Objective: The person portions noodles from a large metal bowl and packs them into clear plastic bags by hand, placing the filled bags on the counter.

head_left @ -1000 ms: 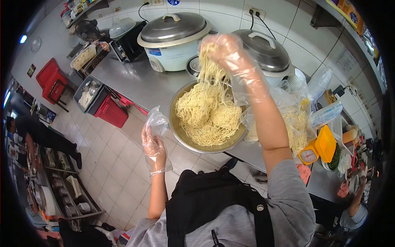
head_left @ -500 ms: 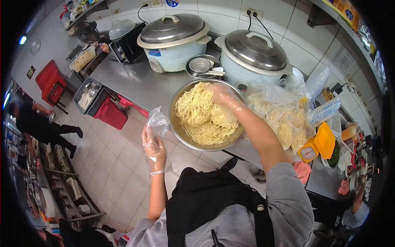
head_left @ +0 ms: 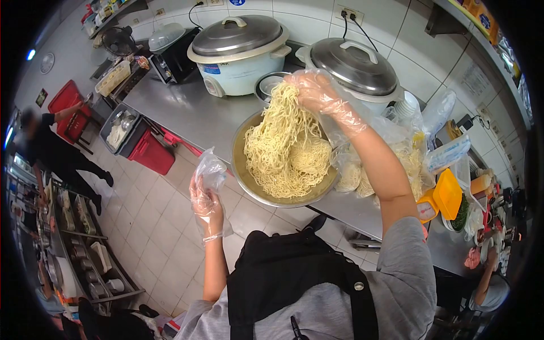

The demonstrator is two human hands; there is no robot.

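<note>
We listed first one metal bowl (head_left: 238,164), landmark for all entries, at the counter's (head_left: 170,102) near edge. Noodles (head_left: 289,164): pale yellow, heaped inside the bowl, part drawn up in long strands over its far side. Our right hand (head_left: 317,93): in a clear plastic glove, above the bowl's far rim, clenched round the upper ends of those strands. Our left hand (head_left: 207,207): gloved alike, left of the bowl and apart from it, released, fingers loosely raised. We noted further: one lidded cooker (head_left: 243,73), behind the bowl to the left; a second cooker (head_left: 354,68), behind it to the right; bagged noodles (head_left: 416,161), right of the bowl; an orange scale (head_left: 426,211), farther right; a red bin (head_left: 152,154), left of the bowl.
</note>
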